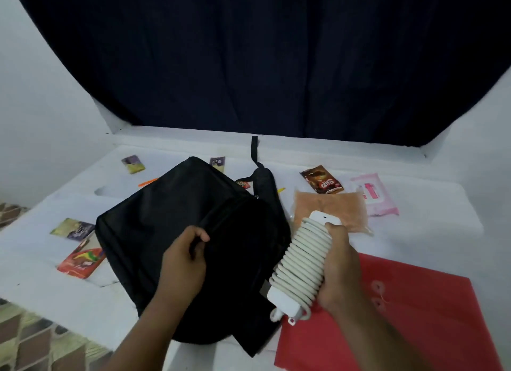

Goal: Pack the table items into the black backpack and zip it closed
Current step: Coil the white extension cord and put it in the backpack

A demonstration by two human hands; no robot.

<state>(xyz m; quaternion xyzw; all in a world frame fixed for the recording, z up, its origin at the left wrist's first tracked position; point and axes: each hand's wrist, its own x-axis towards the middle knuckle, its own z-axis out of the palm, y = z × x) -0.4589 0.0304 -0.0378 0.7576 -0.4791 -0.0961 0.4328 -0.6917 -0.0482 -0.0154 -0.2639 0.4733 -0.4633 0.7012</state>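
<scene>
Black backpack [177,232] gripped by L hand [184,262]; R hand [338,268] holds cable-wrapped charger [300,262].

Black backpack [177,232], white cable-wrapped charger [301,262], red folder [414,315], pink wipes pack [373,193], white table [414,232].

One black backpack [177,232] is counted. One white charger [300,262] wrapped in its cord is seen. Small flat packets number five: two near the far edge [133,164] [217,162], two at the left [73,229] [82,261], one partly hidden behind the bag [243,183]. One brown snack wrapper [322,179], one clear bag of brown powder [329,208], one pink wipes pack [373,195], one red folder [409,321] are noted. Two pens [148,181] [280,189] are glimpsed. Two hands [184,262] [341,268] are counted.
</scene>
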